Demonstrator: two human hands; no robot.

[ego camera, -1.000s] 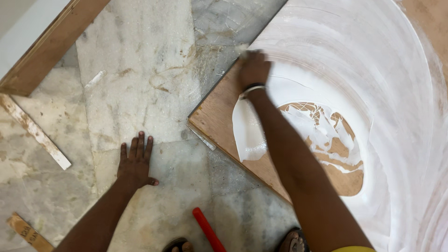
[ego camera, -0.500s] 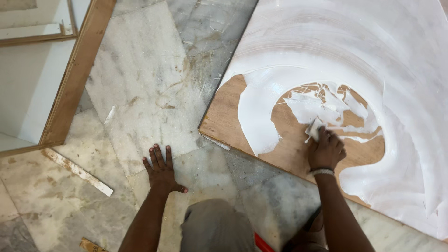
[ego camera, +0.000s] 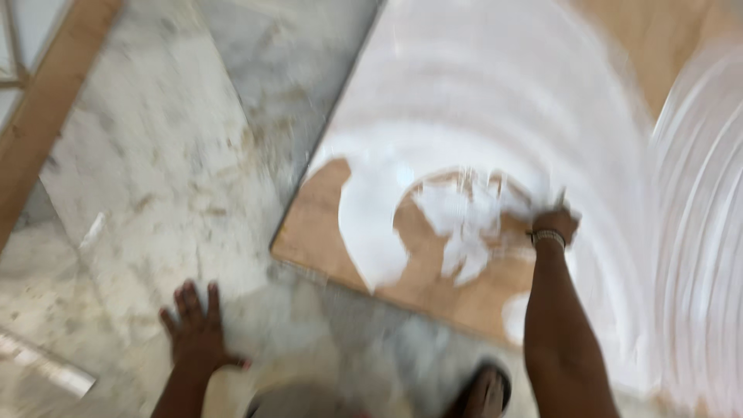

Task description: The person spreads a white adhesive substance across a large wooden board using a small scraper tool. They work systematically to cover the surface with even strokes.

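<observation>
The picture is motion-blurred, so fine detail is lost. The person crouches over a marble floor [ego camera: 155,155] with a large wooden board [ego camera: 325,224] lying flat on it, to the right of the scene. Most of the board is already covered in a white coating [ego camera: 495,101] laid down in broad curved sweeps, while a bare brown patch [ego camera: 433,271] remains near the board's near-left corner, ringed and partly streaked with white. The right hand [ego camera: 553,220] is on the board at the right edge of that bare patch, wrist banded, its fingers closed around something small that seems to be the spreading tool; the blur hides what it is, and I cannot tell how tightly the fingers are pressed. The left hand [ego camera: 197,329] rests flat on the floor to the left of the board, well apart from it, fingers spread, apparently bracing the body. A foot [ego camera: 484,391] shows at the near edge, close to the board's near side. A wooden frame [ego camera: 46,108] runs along the far left. Judging from how things lie, the step in hand is spreading the white coat over the last uncovered wood. The next move would seem to call for carrying white material from the thick ring into the brown patch with an even, arcing stroke, keeping steady pressure so no bare streaks are left, and watching the near-left corner, which looks thinnest.
</observation>
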